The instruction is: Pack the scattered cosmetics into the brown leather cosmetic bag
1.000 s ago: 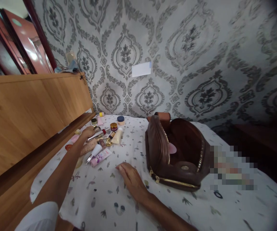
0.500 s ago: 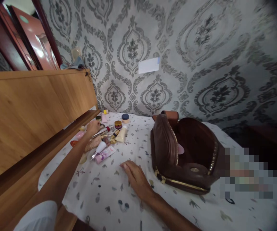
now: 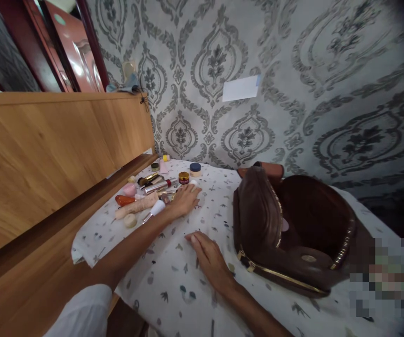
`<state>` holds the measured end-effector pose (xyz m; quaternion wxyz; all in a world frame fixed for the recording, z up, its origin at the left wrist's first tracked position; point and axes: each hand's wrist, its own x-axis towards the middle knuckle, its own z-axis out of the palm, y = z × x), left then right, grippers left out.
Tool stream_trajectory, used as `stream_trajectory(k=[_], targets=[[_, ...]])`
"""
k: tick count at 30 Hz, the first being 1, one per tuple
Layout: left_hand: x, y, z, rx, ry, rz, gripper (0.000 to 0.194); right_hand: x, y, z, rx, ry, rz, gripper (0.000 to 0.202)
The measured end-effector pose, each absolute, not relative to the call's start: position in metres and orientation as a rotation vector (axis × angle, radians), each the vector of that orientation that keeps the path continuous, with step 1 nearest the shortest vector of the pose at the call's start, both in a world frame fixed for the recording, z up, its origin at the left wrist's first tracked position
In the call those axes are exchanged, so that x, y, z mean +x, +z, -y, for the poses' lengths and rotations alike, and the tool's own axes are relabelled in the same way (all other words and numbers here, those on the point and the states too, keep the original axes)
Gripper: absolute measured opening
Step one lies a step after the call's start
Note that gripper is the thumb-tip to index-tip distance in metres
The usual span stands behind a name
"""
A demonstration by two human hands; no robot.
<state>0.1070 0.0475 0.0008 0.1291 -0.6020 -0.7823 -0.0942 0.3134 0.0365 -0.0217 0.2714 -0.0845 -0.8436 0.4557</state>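
Note:
On the white patterned cloth (image 3: 174, 281), my left hand (image 3: 187, 200) lies over the cream tube, fingers stretched and slightly apart; a white cap (image 3: 194, 183) shows beyond them. The rest of the tube is hidden. Just above this hand stands a gold-lidded jar (image 3: 183, 177). To its left are a white-handled brush (image 3: 155, 210), a peach tube (image 3: 142, 205), an orange item (image 3: 124, 200) and a pink sponge (image 3: 129, 189). My right hand (image 3: 212, 260) rests on the cloth, holding nothing, its fingers extended. Right of it sits a brown bag (image 3: 258, 224), unzipped.
A blue-lidded jar (image 3: 195, 169), a dark green jar (image 3: 155, 166) and a pink tube (image 3: 163, 165) stand or lie near the wall. A wooden panel (image 3: 65, 140) borders the left side. At the far right is a blurred-out object (image 3: 387, 281).
My left hand has moved right from the dark brushes to the cream tube. The purple-and-white tube is now hidden behind my left arm. My right hand stays by the bag; the view has turned left.

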Motion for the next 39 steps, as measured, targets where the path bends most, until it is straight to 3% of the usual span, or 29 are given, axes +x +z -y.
stream_trajectory(k=[4,11,25,34,39], targets=[[0.106,-0.007,-0.049,-1.725,-0.192,2.274,0.025,0.313,-0.022,-0.037,-0.219,1.223,2.287,0.043],[0.105,-0.010,-0.048,-1.659,-0.122,2.291,0.034,0.312,-0.022,-0.038,-0.206,1.218,2.291,0.046],[0.105,0.007,-0.046,-1.623,-0.255,2.332,0.025,0.314,-0.023,-0.037,-0.206,1.185,2.312,0.038],[0.067,0.021,-0.042,-1.439,-0.380,2.440,0.028,0.314,-0.024,-0.038,-0.203,1.174,2.308,0.036],[0.024,0.044,0.000,-1.067,-0.324,2.598,0.037,0.315,-0.020,-0.038,-0.196,1.216,2.304,0.033]])
